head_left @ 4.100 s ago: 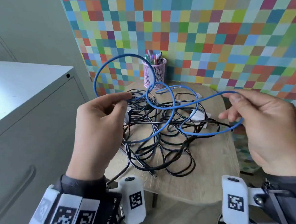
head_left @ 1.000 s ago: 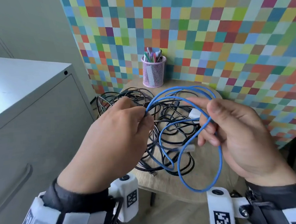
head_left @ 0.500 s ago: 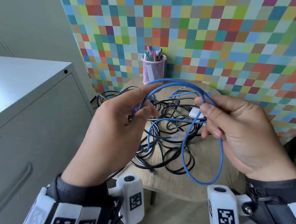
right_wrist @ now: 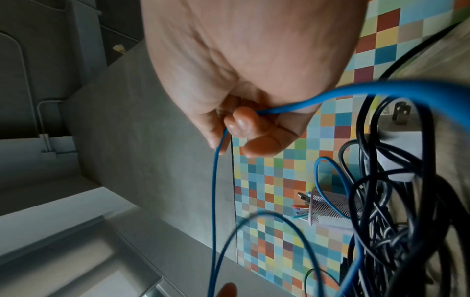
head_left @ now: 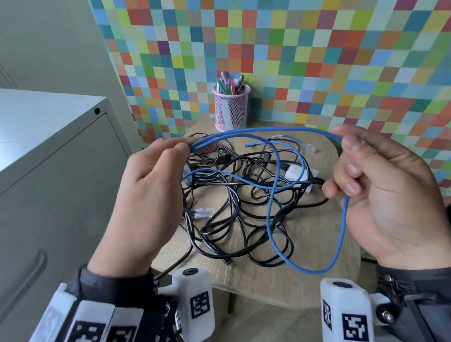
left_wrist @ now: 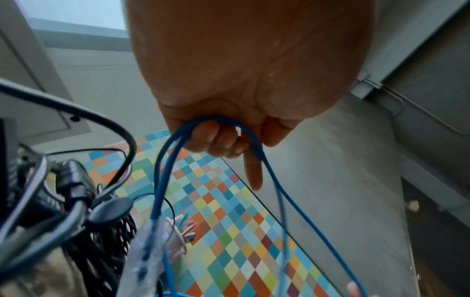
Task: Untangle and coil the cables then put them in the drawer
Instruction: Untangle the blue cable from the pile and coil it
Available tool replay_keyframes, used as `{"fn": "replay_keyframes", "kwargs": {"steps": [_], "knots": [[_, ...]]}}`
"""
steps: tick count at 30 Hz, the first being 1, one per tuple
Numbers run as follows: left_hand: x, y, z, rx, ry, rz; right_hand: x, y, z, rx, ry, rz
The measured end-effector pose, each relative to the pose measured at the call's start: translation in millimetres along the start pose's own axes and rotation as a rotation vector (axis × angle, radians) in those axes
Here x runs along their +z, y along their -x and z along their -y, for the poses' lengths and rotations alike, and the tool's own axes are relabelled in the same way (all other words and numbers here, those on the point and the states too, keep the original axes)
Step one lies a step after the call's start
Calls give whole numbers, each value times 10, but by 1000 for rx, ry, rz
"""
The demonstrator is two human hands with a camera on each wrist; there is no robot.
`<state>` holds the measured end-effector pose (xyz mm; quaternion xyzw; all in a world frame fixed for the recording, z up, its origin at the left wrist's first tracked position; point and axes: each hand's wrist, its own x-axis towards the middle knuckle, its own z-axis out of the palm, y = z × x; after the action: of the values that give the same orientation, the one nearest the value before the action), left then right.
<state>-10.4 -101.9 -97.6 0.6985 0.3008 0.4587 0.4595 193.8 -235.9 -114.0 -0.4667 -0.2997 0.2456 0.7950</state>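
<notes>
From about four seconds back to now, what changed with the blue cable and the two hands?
The thin blue cable went from wide open loops to a gathered coil, which the left hand and right hand then stretched apart again. Both hands kept hold. The tangled black cables stayed on the round wooden table.

You see a blue cable (head_left: 274, 202) in smooth, matt plastic; black cables (head_left: 230, 221) with a slight gloss; a table (head_left: 312, 245) of pale, matt wood grain; a pink wire-mesh pen cup (head_left: 231, 109); a smooth painted metal cabinet (head_left: 45, 162).
</notes>
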Motion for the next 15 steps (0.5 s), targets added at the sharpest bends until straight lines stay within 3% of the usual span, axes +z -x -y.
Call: {"fn": "replay_keyframes", "kwargs": {"steps": [4,11,15], "knots": [[30,6,13,-44,26,29,29,29,6,-62,110,-14],[-142,-159,132,35,375,-334,-133,-64,53,-80,116,-169],[-156,-130,92,166,292,-325,-214,-94,16,-52,186,-167]]}}
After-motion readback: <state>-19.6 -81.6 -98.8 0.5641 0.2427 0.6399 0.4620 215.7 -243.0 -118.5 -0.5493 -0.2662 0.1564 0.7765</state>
